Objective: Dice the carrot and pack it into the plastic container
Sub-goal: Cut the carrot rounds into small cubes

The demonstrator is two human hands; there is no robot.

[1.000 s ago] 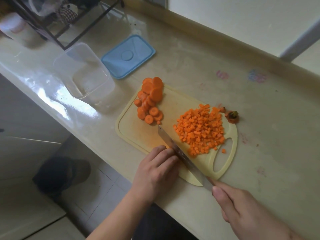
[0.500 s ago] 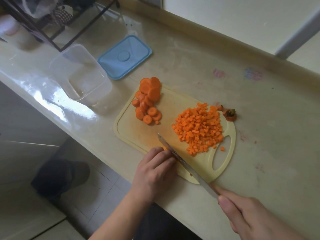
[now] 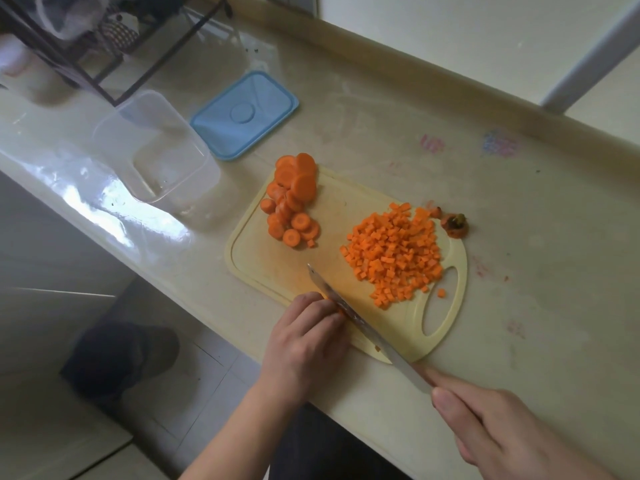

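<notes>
Here, on the cutting board (image 3: 322, 268), diced carrot (image 3: 393, 254) lay heaped and carrot slices (image 3: 292, 199) remained uncut; right hand (image 3: 498, 431) gripped the knife (image 3: 360, 320), left hand (image 3: 308, 337) curled over a piece; beyond the board, the plastic container (image 3: 156, 147) held nothing.

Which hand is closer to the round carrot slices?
The left hand. It rests on the cutting board just below the round carrot slices, pinning a piece beside the knife. The right hand grips the knife handle off the board, much farther away.
</notes>
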